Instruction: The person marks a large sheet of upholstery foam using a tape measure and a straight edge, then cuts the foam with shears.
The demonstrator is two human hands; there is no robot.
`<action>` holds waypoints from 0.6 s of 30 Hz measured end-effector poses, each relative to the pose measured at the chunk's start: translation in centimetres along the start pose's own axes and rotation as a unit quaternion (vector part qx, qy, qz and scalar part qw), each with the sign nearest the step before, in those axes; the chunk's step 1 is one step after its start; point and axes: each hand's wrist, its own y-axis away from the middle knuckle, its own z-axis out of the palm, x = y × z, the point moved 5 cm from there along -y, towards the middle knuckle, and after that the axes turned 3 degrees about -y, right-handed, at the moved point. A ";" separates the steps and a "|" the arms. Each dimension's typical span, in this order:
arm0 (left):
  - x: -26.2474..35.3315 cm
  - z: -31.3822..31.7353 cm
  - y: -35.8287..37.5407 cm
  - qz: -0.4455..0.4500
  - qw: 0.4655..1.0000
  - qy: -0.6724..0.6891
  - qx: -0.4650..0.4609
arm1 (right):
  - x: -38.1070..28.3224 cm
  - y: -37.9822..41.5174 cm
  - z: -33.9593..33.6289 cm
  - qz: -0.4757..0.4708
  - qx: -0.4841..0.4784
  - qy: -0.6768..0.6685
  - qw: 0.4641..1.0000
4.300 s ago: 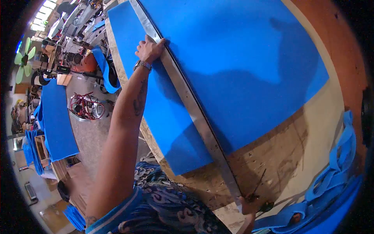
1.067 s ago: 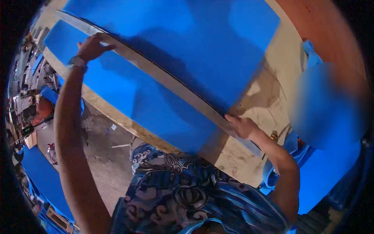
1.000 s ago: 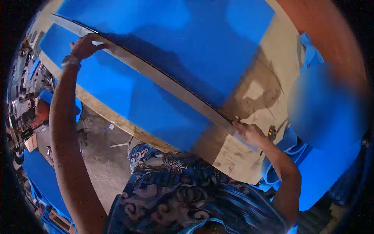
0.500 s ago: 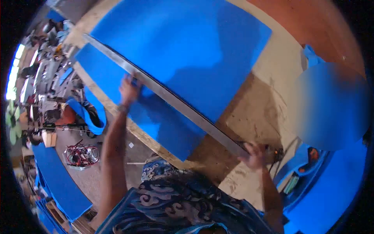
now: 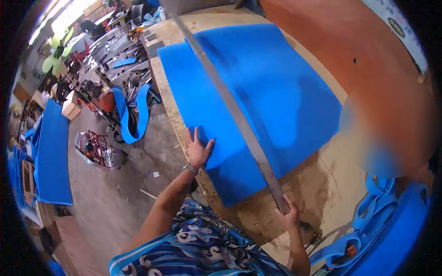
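Note:
My left hand (image 5: pixel 198 151) lies flat with fingers spread at the near-left edge of a blue foam-like sheet (image 5: pixel 294 83) on the workbench. My right hand (image 5: pixel 289 212) is closed around the near end of a long flat metal straightedge (image 5: pixel 230 101). The straightedge crosses above the sheet diagonally, its far end reaching past the sheet's back edge. It looks lifted off the surface, with a shadow to its right. Left of it shows a narrower blue piece (image 5: pixel 182 78), whose boundary with the larger sheet is partly hidden by the straightedge.
The wooden bench top (image 5: pixel 331 170) borders the sheet. Curled blue strips (image 5: pixel 373 216) lie at the right. On the floor at left are a red-wired metal item (image 5: pixel 99 149), a blue strip loop (image 5: pixel 133 115) and a wooden block (image 5: pixel 71 106). A blurred round patch hides part of the right side.
The straightedge has come up off the sheet and swung steeper, held by my right hand. My left hand has let go of it and moved nearer, onto the blue piece. The view has shifted.

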 end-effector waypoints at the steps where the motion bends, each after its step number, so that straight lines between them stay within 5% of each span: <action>1: -0.6 0.1 0.0 -0.047 0.998 0.031 0.015 | 0.2 -0.3 -0.4 0.005 -0.003 0.015 1.000; 5: -2.7 -0.6 -1.0 -0.245 0.968 -0.026 -0.047 | 1.5 -4.1 -0.5 0.000 0.030 -0.029 0.999; 7: -5.7 2.3 -2.7 -0.210 0.952 0.186 -0.126 | 3.4 -6.2 -0.1 -0.010 0.037 -0.049 0.998; 9: -6.1 2.6 -3.1 -0.204 0.928 0.256 -0.179 | 4.1 -7.4 0.0 0.016 0.028 -0.038 0.999; 11: -4.4 -0.6 -3.6 -0.233 0.932 0.195 -0.198 | 4.7 -8.4 0.3 0.009 0.028 -0.016 0.999; 14: -8.6 6.1 -5.6 -0.135 0.929 0.320 -0.129 | 7.1 -8.8 1.4 -0.019 0.036 0.003 0.999; 17: -5.5 1.5 -5.2 -0.192 0.924 0.269 -0.192 | 9.3 -9.3 2.3 -0.012 0.050 -0.002 0.999; 18: -5.7 0.8 -6.0 -0.194 0.898 0.354 -0.176 | 8.6 -9.2 2.2 -0.012 0.054 0.021 0.998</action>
